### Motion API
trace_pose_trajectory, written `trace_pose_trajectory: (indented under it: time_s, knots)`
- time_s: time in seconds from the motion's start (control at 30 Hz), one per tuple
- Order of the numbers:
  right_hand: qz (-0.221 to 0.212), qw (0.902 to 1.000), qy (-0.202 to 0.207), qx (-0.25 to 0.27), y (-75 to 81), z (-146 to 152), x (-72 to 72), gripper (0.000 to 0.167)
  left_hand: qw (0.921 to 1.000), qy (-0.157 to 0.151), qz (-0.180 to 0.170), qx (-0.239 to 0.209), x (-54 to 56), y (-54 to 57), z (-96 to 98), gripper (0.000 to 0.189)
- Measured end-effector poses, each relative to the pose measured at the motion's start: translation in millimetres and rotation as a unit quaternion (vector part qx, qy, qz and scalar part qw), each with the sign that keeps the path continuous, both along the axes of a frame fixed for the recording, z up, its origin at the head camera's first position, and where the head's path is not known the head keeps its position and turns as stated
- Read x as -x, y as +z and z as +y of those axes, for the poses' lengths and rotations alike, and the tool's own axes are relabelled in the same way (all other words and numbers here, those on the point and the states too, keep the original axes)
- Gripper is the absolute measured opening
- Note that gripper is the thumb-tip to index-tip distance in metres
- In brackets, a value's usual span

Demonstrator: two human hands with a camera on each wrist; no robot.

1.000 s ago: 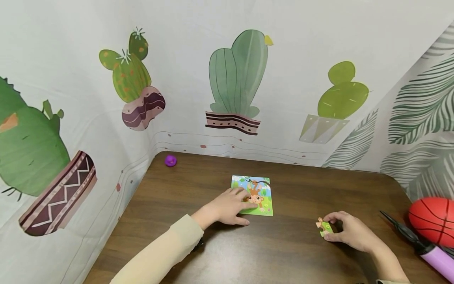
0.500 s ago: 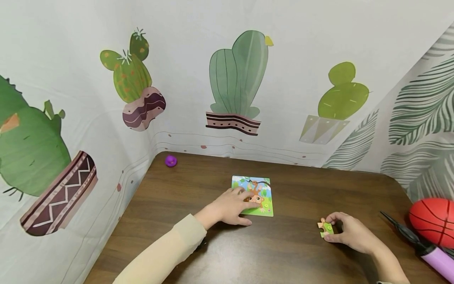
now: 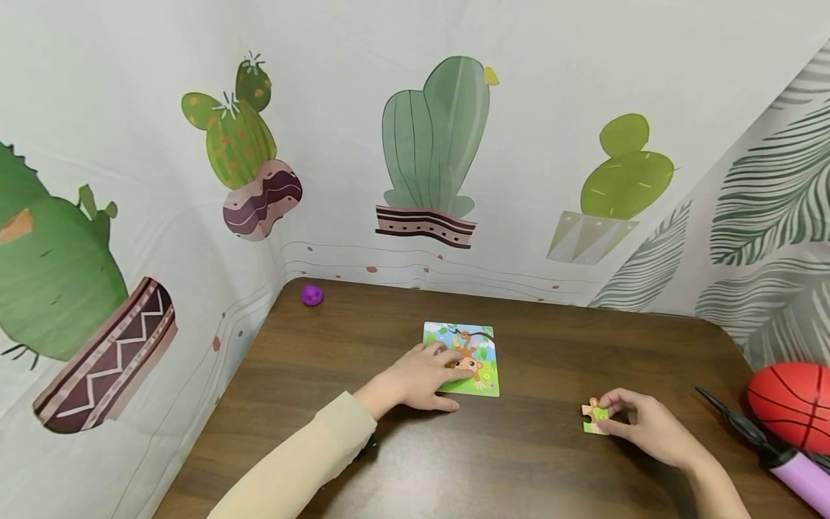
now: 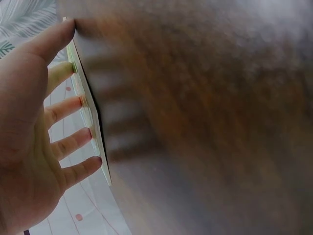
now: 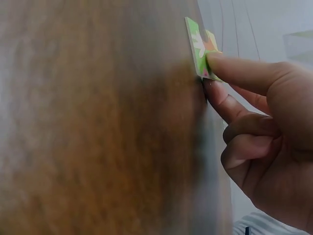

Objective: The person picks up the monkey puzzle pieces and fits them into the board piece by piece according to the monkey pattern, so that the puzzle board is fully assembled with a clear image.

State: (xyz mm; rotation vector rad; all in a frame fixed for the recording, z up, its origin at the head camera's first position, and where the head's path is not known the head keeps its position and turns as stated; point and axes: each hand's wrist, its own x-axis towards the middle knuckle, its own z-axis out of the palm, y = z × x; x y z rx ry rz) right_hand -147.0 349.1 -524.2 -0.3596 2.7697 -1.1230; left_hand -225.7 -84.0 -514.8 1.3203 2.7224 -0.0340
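Observation:
A square jigsaw puzzle (image 3: 485, 349) with a monkey picture lies on the brown table, partly covered by my left hand (image 3: 420, 377). The fingers of that hand are spread and fairly straight across the puzzle's left part. Fingertips (image 4: 84, 133) touch the puzzle's face in the left wrist view, and the thumb reaches its near edge. Over at the right, my right hand (image 3: 651, 425) pinches a loose puzzle piece (image 3: 591, 418), green and orange, between thumb and fingers. In the right wrist view the puzzle piece (image 5: 194, 45) is held near the tabletop; the remaining fingers are curled.
A small purple ring-like object (image 3: 312, 295) sits at the table's back left corner. At the right edge are a red ball with black lines (image 3: 794, 404) and a purple-and-black pump (image 3: 800, 472). A cactus-print cloth (image 3: 519, 274) hangs behind the table (image 3: 519, 461).
My right hand has turned the puzzle piece slightly, so its lower edge now lies more level. My left hand has shifted a little to the right on the puzzle.

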Motion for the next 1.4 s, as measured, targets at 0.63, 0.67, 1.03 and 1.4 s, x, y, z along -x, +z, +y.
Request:
trace_pose_trajectory:
  time_s: [0.63, 0.67, 1.03, 1.4]
  knots:
    - [0.013, 0.9971, -0.066, 0.035, 1.2, -12, 7.3, 0.016, 1.0000, -0.004, 0.001, -0.003, 2.3, -5.7, -3.3, 0.068]
    - [0.014, 0.9969, -0.068, 0.037, 1.8, -15, 8.3, 0.016, 1.0000, -0.004, 0.000, -0.003, 2.1, -5.7, -3.5, 0.068]
    - [0.000, 0.9958, -0.057, 0.071, 5.1, -49, 27.5, 0.018, 0.9999, -0.009, 0.006, -0.001, 3.1, -6.5, -4.5, 0.066]
    - [-0.008, 0.9943, -0.036, 0.100, 0.9, -92, 50.9, 0.013, 0.9999, -0.009, 0.000, 0.009, 3.0, -2.7, -2.4, 0.065]
